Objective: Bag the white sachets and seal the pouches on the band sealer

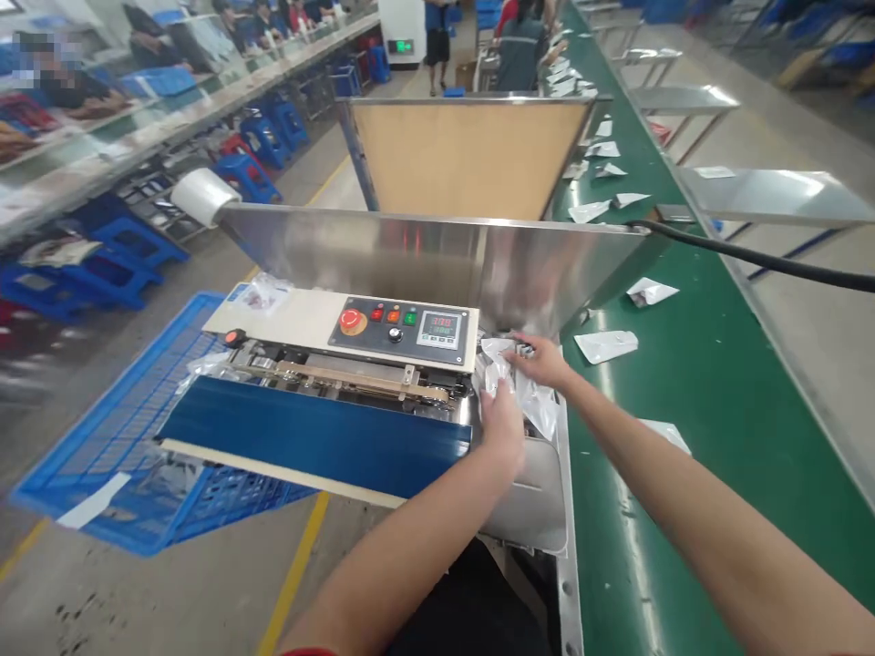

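Observation:
My left hand (504, 424) is closed on a white plastic pouch (495, 353) at the right end of a sealing machine (311, 321). Beside it, my right hand (545, 363) pinches at the same small heap of pouches, its fingertips partly hidden among them. More white pouches (540, 407) lie under and between my hands, above a grey metal tray (526, 492). The machine has a control panel with a red knob and lit digits, and a blue belt (314, 437) runs along its front.
To the right, a green conveyor belt (684, 510) carries several scattered white pouches. A blue plastic crate (157, 538) stands below the machine's left end. Behind the machine rises a metal panel (410, 246); a black cable (752, 255) crosses the conveyor. Other people sit or stand farther off.

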A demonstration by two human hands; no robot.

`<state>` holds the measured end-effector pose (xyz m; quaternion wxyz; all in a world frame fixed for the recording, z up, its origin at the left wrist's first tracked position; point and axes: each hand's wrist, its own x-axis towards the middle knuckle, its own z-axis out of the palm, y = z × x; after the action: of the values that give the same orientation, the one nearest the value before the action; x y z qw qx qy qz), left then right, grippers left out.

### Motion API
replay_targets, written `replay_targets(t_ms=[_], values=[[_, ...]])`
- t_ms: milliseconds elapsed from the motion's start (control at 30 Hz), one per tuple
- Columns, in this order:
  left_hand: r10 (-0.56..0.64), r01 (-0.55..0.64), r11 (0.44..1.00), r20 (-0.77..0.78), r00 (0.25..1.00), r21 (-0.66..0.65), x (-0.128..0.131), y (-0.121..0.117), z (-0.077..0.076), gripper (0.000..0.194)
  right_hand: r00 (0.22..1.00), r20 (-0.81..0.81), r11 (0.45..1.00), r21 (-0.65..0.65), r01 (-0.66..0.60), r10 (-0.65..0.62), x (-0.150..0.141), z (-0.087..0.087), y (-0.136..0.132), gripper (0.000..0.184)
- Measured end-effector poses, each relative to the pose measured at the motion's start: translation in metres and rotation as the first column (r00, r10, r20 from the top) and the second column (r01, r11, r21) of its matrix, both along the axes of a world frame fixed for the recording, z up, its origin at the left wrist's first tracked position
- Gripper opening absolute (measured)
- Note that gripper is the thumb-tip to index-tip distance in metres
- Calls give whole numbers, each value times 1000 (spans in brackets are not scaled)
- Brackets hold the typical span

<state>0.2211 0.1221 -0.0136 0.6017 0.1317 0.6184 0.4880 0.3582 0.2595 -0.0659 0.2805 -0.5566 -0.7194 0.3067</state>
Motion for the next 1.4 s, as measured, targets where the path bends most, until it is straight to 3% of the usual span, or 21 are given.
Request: replay_targets(t_ms=[33,133,267,433,567,700,767,867,967,1067,1100,1167,1233,1300,1400], values=[[-32,34,998,32,999,-47,-11,-17,9,71,999,-5,998,48,42,-42,-13,-19,0,73],[-165,159,985,98,981,65,-52,-69,39,65,991,-23,983,129,133,-131,-33,-58,-5,94],[-157,162,984,-71,985,73,-112,-119,64,65,977,-55,971,115,210,-205,-28,-68,-11,106],[-18,30,998,-237,971,48,-164,-149,54,67,942,18,925,194,327,-336,-12,-61,-25,103],[95,-90,995,-284,954,32,-191,-158,41,71,898,0,895,82,437,-439,-5,-64,-43,101],[80,-64,996,-310,947,63,-208,-152,41,71,875,-49,873,67,484,-481,-10,-67,-53,72],[28,5,994,-301,953,106,-212,-146,43,72,865,-72,860,95,502,-497,-12,-61,-53,60],[-73,131,972,-277,958,197,-213,-139,46,72,828,-122,822,108,560,-548,-10,-37,-49,60],[-188,278,924,-321,928,264,-204,-134,44,62,747,-217,730,167,662,-628,-6,6,-59,62],[-234,422,847,-485,843,324,-183,-125,39,48,650,-334,643,146,752,-683,-21,50,-97,56],[-228,460,816,-537,813,350,-173,-121,37,46,639,-359,656,90,749,-680,-33,61,-115,55],[-222,519,756,-589,777,400,-152,-112,35,43,666,-384,739,-67,671,-640,-66,75,-155,55],[-261,581,691,-601,756,430,-135,-104,34,36,702,-393,802,-220,555,-593,-101,77,-191,55],[-308,626,650,-605,735,430,-126,-100,32,38,654,-471,806,-328,493,-592,-128,73,-218,55],[-317,592,708,-577,753,384,-126,-99,25,55,491,-609,780,-433,453,-623,-140,66,-241,59]])
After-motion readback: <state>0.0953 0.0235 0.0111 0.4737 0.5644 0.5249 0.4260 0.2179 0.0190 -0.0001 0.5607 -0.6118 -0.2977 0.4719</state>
